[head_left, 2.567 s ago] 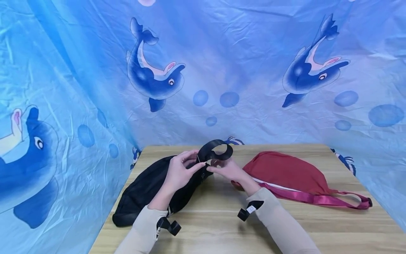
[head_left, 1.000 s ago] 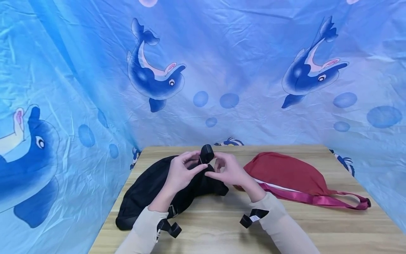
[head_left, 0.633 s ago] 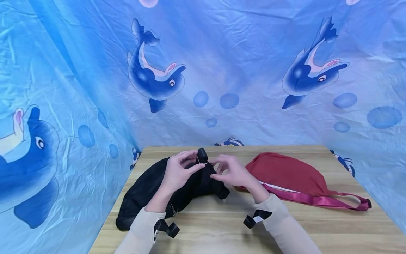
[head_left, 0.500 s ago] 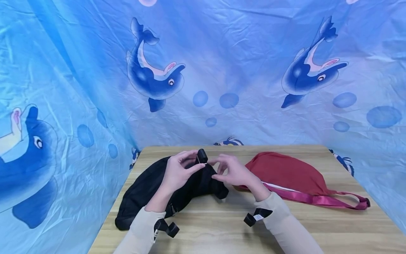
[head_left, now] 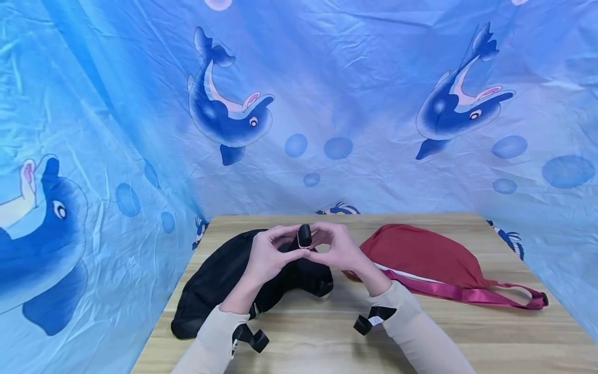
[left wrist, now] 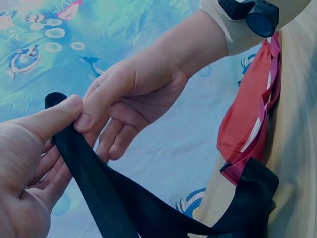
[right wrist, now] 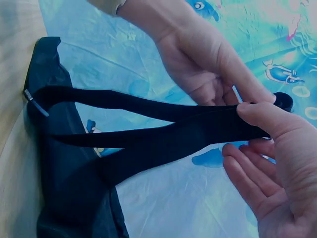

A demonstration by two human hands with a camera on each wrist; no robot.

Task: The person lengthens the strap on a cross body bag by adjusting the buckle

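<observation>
A black waist bag (head_left: 217,283) lies on the left half of the table, and its black webbing strap (right wrist: 173,141) runs up to both hands. My left hand (head_left: 268,257) pinches the strap at a thin metal buckle (right wrist: 236,93) between thumb and fingers. My right hand (head_left: 340,246) pinches the strap from the other side, its thumb flat on the webbing in the right wrist view. The thumb tips meet in the head view. Above them a short loop of strap (head_left: 304,235) sticks up. Behind the hands, part of the bag is hidden.
To the right on the wooden table (head_left: 317,337) lies a red waist bag (head_left: 420,254) with a white zip line and a magenta strap (head_left: 467,294). A blue curtain (head_left: 374,104) printed with dolphins hangs behind and at both sides.
The large strap loop above the hands has shrunk to a short one. My right hand drew away from the strap half a second ago and is now back on it, against my left.
</observation>
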